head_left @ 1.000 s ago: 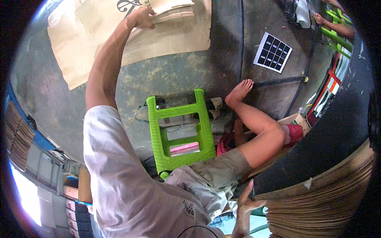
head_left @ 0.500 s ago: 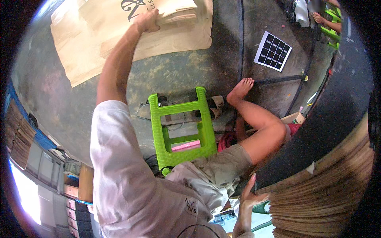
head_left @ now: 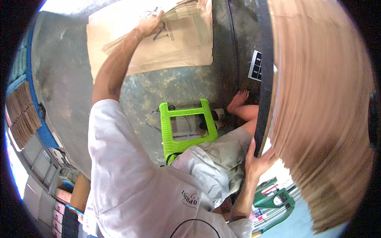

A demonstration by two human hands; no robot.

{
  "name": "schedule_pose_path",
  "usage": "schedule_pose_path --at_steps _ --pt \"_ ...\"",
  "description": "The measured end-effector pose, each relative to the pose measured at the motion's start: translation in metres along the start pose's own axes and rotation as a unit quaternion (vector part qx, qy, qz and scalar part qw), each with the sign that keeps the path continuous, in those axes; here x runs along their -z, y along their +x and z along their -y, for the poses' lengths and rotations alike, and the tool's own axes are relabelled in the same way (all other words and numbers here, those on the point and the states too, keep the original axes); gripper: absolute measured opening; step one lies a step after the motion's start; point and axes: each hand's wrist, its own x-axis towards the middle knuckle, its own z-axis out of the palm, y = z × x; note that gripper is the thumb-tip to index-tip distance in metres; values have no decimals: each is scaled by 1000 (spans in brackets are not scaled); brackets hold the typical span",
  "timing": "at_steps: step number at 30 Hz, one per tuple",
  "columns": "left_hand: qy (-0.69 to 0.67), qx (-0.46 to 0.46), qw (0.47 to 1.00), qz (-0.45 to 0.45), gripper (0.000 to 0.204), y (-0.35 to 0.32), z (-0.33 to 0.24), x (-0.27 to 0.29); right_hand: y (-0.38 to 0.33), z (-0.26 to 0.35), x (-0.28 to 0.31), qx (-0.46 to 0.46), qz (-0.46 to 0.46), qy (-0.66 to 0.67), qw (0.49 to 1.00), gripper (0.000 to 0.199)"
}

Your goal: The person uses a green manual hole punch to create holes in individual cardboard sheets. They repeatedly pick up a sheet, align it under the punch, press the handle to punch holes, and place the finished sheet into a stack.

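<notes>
My left hand reaches far forward with its fingers curled on the brown paper bags, which lie flat in a loose pile on the floor. Dark print shows on the top bag beside the fingers. Close to my body, my right hand clasps the near corner of a black-edged tabletop, thumb on one side and fingers on the other. Its fingertips are at the bottom edge of a tall stack of brown paper on that tabletop. The exact grip of the left fingertips is too small to make out.
A lime-green plastic stool stands before me, with a sandal beside it. A white sheet with black rectangles lies on the floor. Behind my right forearm is a green tool. Bundled brown paper sits at the left.
My view has turned, so the paper stack and tabletop on the right fill more of it. The left hand remains at the bags; the right hand remains at the tabletop corner.
</notes>
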Motion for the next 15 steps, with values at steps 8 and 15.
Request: schedule_pose_path --at_steps 8,15 --pt "-127 62 985 -99 51 -183 -17 258 -10 12 20 78 -139 84 984 70" --pt "-395 35 878 -269 56 -420 -116 351 -29 108 -13 94 75 573 811 90"
